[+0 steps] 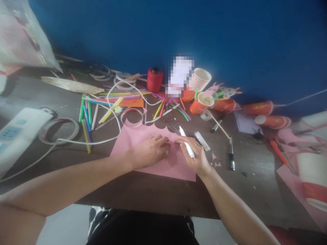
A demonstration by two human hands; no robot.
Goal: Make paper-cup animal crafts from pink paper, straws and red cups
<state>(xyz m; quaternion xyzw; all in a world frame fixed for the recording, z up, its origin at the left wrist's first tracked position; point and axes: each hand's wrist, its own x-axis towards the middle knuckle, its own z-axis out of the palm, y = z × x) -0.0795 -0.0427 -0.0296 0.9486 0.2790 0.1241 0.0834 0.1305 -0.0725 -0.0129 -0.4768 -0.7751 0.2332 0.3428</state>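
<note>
A sheet of pink paper (153, 166) with a scalloped far edge lies on the dark table in front of me. Over its middle rests my left hand (154, 149), fingers curled and drawn together; whatever they may pinch is hidden. My right hand (192, 153) is closed around a white marker (188, 148), which slants across the fingers with its narrow end pointing away. The right fingertips come down on the paper close to the left ones. Small pink paper scraps (217, 164) lie to the right of the sheet.
Colored straws (109, 110), a white cable (114, 136) and tape rings (59, 131) spread leftward, beside a power strip (19, 134). Behind stand a red thread spool (154, 81) and paper cups (201, 102). Rightward lie a black pen (231, 156) and an orange cutter (281, 153).
</note>
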